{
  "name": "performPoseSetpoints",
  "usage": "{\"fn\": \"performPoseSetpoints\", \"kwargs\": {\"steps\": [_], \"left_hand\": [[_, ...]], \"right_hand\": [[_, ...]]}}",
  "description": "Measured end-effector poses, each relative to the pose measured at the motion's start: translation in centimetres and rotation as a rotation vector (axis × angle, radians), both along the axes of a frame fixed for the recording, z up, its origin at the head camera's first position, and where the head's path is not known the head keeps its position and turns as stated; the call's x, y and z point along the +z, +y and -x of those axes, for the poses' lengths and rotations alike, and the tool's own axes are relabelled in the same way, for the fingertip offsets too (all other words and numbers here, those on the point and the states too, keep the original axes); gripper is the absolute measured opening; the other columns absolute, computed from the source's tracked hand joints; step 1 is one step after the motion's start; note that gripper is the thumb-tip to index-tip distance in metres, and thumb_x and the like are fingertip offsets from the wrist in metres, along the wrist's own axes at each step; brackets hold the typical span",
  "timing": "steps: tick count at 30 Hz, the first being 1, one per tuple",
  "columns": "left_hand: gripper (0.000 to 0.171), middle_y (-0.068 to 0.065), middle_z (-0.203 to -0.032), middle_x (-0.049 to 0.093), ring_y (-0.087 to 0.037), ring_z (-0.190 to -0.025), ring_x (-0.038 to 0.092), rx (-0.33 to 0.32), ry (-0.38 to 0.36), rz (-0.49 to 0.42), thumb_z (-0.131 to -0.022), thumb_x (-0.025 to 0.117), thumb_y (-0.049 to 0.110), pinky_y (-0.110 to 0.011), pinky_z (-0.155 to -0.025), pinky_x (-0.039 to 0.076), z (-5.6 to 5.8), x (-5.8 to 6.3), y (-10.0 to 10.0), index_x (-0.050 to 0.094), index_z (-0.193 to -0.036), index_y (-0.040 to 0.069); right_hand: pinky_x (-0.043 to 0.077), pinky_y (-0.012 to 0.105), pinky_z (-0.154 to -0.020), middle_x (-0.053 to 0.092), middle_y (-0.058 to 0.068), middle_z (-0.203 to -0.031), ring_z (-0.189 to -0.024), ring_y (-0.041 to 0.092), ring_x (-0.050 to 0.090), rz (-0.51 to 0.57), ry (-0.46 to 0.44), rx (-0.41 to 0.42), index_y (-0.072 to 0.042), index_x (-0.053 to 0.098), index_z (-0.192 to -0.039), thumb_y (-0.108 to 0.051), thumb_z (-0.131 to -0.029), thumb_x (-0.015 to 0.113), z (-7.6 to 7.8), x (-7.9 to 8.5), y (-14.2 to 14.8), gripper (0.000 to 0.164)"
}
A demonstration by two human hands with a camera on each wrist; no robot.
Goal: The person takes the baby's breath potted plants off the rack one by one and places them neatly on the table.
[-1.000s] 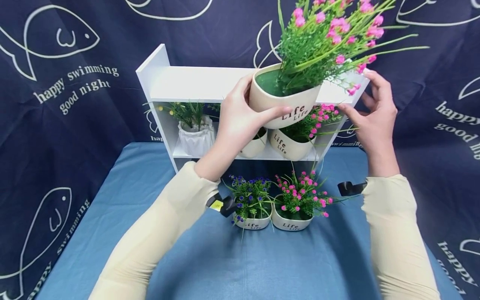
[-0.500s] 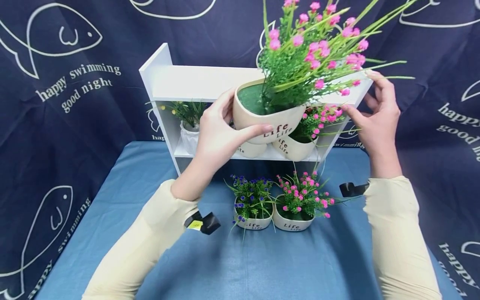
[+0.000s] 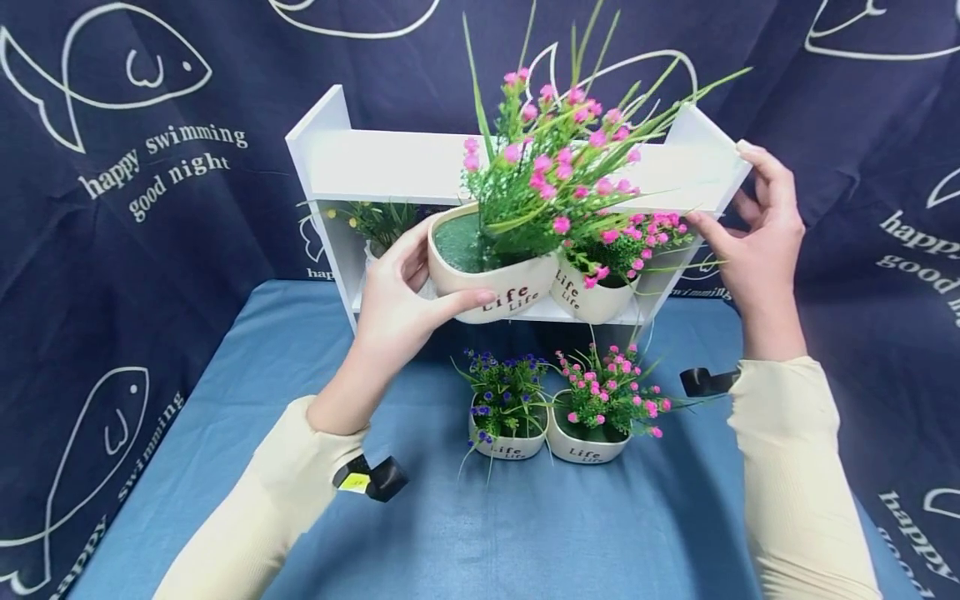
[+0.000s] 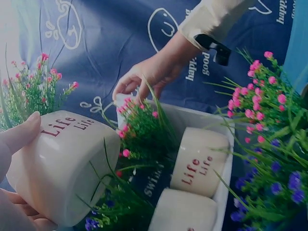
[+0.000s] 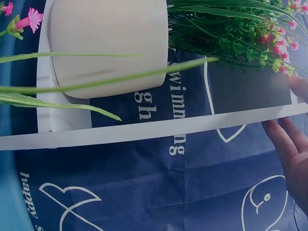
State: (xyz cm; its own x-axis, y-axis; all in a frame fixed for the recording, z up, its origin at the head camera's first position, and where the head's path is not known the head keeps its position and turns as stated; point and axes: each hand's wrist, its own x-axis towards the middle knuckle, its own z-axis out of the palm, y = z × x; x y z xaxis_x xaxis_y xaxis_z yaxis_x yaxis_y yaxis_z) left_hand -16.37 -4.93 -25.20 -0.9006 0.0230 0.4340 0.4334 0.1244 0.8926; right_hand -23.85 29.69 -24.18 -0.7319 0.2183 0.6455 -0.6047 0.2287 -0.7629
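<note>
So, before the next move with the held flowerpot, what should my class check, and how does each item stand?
1. Left hand grips the flowerpot: ok.
2. Right hand holds the shelf unit by its right side panel: ok.
3. Foliage of the flowerpot clear of the shelf unit: cannot tell; they overlap in the head view.
4. Lower shelf fully visible from the head camera: not ok; the flowerpot hides part.
5. Blue-flowered pot and pink-flowered pot upright on the tablecloth: ok.
</note>
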Motion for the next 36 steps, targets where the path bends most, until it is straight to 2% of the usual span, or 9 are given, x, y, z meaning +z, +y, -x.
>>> {"fn": "performPoseSetpoints", "kwargs": {"steps": [7,19,24,27,31,36], "left_hand": [[0.080,-0.003,-0.137,0.059,-0.013,-0.123,0.058,0.008,-0.036,0.023,-0.067,0.088,0.007,-0.022,-0.106,0.044,-0.2,-1.5,-1.7,0.053,-0.139,0.016],[0.085,-0.008,-0.142,0.054,-0.017,-0.130,0.053,-0.012,-0.003,0.010,-0.065,0.085,-0.006,-0.018,-0.110,0.038,-0.4,-4.4,-3.9,0.049,-0.141,0.008],[0.088,-0.009,-0.143,0.053,-0.017,-0.132,0.052,0.017,-0.061,0.048,-0.064,0.086,-0.004,-0.016,-0.109,0.038,-0.5,-5.5,-4.9,0.047,-0.142,0.007],[0.089,-0.011,-0.142,0.054,-0.013,-0.129,0.054,0.027,-0.082,0.055,-0.064,0.086,-0.004,-0.015,-0.107,0.040,-0.7,-6.2,-5.4,0.047,-0.142,0.006],[0.088,-0.012,-0.140,0.055,-0.001,-0.121,0.055,0.025,-0.068,0.048,-0.063,0.086,-0.006,-0.015,-0.104,0.043,-0.9,-7.1,-6.1,0.048,-0.142,0.005],[0.088,-0.011,-0.144,0.052,0.005,-0.120,0.054,0.038,-0.084,0.044,-0.065,0.085,-0.004,-0.013,-0.104,0.041,-1.3,-8.2,-7.1,0.047,-0.143,0.006]], "right_hand": [[0.054,0.010,-0.072,0.053,0.004,-0.144,-0.127,0.020,0.056,0.028,0.009,0.018,-0.015,0.053,-0.135,0.008,-0.070,0.080,0.0,-0.1,0.1,0.074],[0.055,0.011,-0.072,0.053,0.005,-0.143,-0.126,0.020,0.057,0.073,0.017,0.046,-0.015,0.054,-0.133,0.008,-0.069,0.081,0.1,0.0,0.0,0.074],[0.055,0.011,-0.072,0.053,0.005,-0.143,-0.126,0.020,0.057,0.073,0.018,0.048,-0.015,0.054,-0.133,0.008,-0.069,0.081,0.2,0.0,0.0,0.073],[0.055,0.011,-0.071,0.053,0.005,-0.143,-0.126,0.020,0.057,0.072,0.018,0.044,-0.014,0.054,-0.133,0.007,-0.069,0.082,0.2,-0.1,0.0,0.073],[0.055,0.010,-0.071,0.053,0.005,-0.143,-0.126,0.020,0.057,0.069,0.012,0.036,-0.015,0.054,-0.134,0.007,-0.069,0.082,0.2,-0.2,-0.1,0.074],[0.055,0.011,-0.072,0.053,0.004,-0.143,-0.126,0.020,0.057,0.075,0.012,0.038,-0.015,0.054,-0.133,0.007,-0.069,0.082,0.0,-0.1,-0.1,0.074]]}}
